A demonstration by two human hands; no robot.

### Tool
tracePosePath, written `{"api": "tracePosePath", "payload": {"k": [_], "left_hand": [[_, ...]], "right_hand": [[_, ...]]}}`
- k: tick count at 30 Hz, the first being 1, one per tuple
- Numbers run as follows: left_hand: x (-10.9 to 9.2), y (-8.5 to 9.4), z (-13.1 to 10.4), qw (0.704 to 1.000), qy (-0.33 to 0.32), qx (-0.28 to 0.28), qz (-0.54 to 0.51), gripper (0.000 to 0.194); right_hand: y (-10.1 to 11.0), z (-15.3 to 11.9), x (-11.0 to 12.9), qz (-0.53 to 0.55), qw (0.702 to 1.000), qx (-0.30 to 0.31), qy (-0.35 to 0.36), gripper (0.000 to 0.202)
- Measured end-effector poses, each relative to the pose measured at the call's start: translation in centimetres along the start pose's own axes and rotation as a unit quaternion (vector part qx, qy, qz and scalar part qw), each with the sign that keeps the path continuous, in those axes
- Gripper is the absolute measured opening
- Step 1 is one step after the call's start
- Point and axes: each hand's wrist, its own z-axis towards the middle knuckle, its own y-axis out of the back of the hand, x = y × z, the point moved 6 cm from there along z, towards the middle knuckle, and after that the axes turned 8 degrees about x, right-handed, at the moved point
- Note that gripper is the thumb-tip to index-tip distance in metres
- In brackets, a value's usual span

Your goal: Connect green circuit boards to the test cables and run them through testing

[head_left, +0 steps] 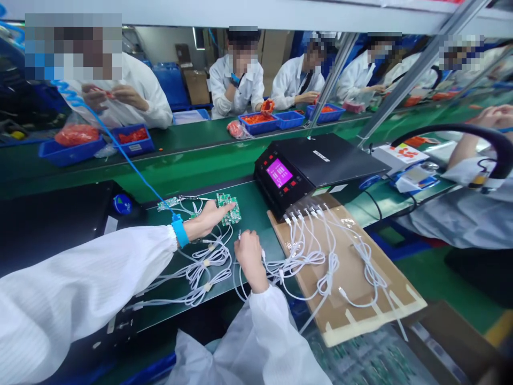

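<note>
My left hand [208,218], with a blue wrist strap [180,232], pinches a green circuit board [229,207], thumb on top, above the green bench. Just to the right and nearer me, my right hand [249,252] is closed around a cable plug [239,234]; a small metal tip shows past the fingers. A second, smaller circuit board [168,203] with wires lies behind my left wrist. Bundled white cables [206,267] spread under and in front of my left hand. More white cables [308,254] run from the black tester [320,160] with a lit purple screen.
Cardboard [360,272] edged with tape lies under the right-hand cables. Another black box [60,219] stands at left. Across the bench, several people in white coats sit behind blue bins [258,127] of orange parts. A metal post [334,77] rises behind the tester.
</note>
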Motion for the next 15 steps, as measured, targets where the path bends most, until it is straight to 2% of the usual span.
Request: {"api": "tracePosePath", "payload": {"k": [2,5,8,12,15], "left_hand": [[0.2,0.2,0.0,1.000,0.001,-0.011,0.006,0.053],[0.3,0.0,0.2,1.000,-0.010,0.007,-0.014,0.049],[0.3,0.0,0.3,1.000,-0.014,0.015,-0.018,0.048],[-0.2,0.4,0.3,1.000,-0.002,-0.006,0.023,0.050],[-0.4,0.4,0.3,0.999,0.008,-0.004,0.053,0.052]], "right_hand": [[-0.2,0.1,0.3,-0.009,1.000,-0.017,0.005,0.025],[-0.6,0.3,0.6,-0.023,0.999,-0.042,0.003,0.027],[-0.6,0.6,0.2,-0.006,0.999,-0.037,0.002,0.029],[-0.1,1.0,-1.3,0.119,0.991,-0.052,0.043,0.022],[0.5,0.9,-2.6,0.268,0.957,-0.084,0.078,0.021]]}}
